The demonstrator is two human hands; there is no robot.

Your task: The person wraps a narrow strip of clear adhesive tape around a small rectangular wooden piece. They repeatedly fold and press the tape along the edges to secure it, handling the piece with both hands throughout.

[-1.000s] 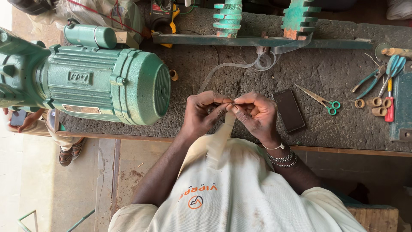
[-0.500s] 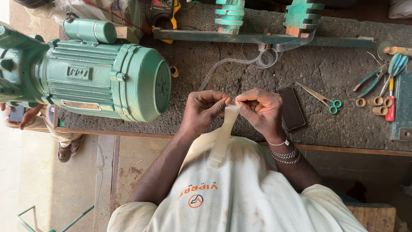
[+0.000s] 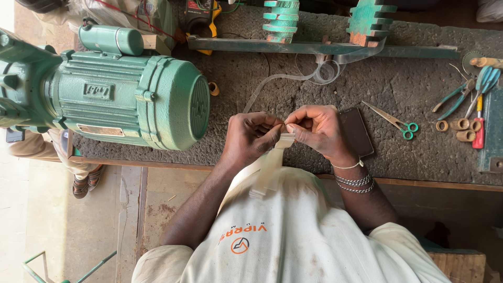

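Both my hands meet over the front edge of a rough dark workbench (image 3: 408,157). My left hand (image 3: 250,137) and my right hand (image 3: 320,130) pinch a pale, flat translucent strip (image 3: 285,140) between their fingertips. The strip's free end (image 3: 268,170) hangs down over my white shirt. A further length of it (image 3: 272,84) runs back across the bench to a loose coil (image 3: 326,71) under a green metal rail (image 3: 314,47). My right wrist wears metal bracelets.
A large green electric motor (image 3: 120,102) fills the left of the bench. A dark phone (image 3: 356,131) lies by my right hand, then green-handled scissors (image 3: 398,123), pliers (image 3: 461,94), a red screwdriver (image 3: 478,128) and small tape rolls (image 3: 461,126). Another person's sandalled foot (image 3: 86,181) is lower left.
My hands stay together on the strip and have shifted slightly. The fingertips have worked along it, and the hanging end now lies a little lower on my shirt.
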